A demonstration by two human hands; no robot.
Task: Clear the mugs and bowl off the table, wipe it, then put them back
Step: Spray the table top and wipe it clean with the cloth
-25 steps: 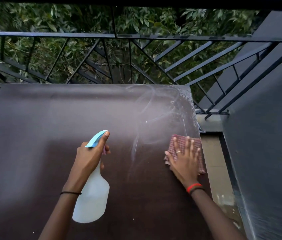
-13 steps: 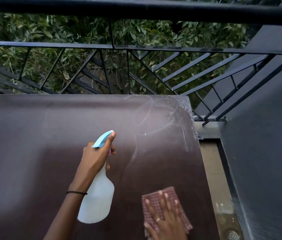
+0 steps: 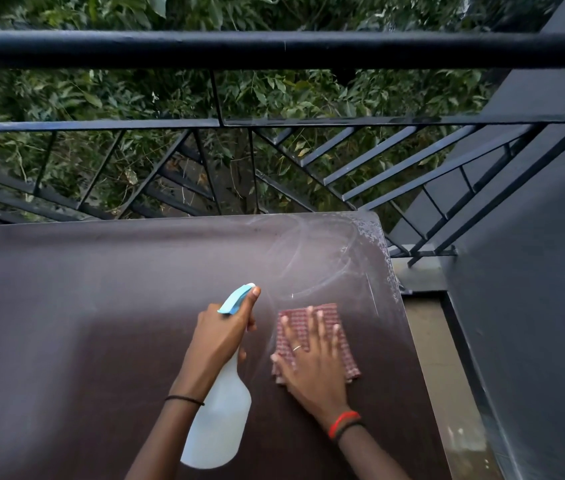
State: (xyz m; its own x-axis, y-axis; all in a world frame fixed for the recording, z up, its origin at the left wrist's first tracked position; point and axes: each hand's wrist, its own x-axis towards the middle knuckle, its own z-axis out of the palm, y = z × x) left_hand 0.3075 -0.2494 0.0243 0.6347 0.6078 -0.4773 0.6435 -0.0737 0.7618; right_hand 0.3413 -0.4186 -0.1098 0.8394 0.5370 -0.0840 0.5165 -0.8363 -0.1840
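Two hands over the table [image 3: 66, 323]: my left hand [image 3: 220, 336] grips the spray bottle [image 3: 217, 420], finger on its blue trigger; my right hand [image 3: 312, 355] presses flat, fingers spread, on the checked cloth [image 3: 309, 315] beside wet streaks [image 3: 326, 251].

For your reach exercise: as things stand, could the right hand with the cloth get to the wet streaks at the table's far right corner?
Probably yes: the right hand presses the checked cloth just short of the streaks, with only bare table between.
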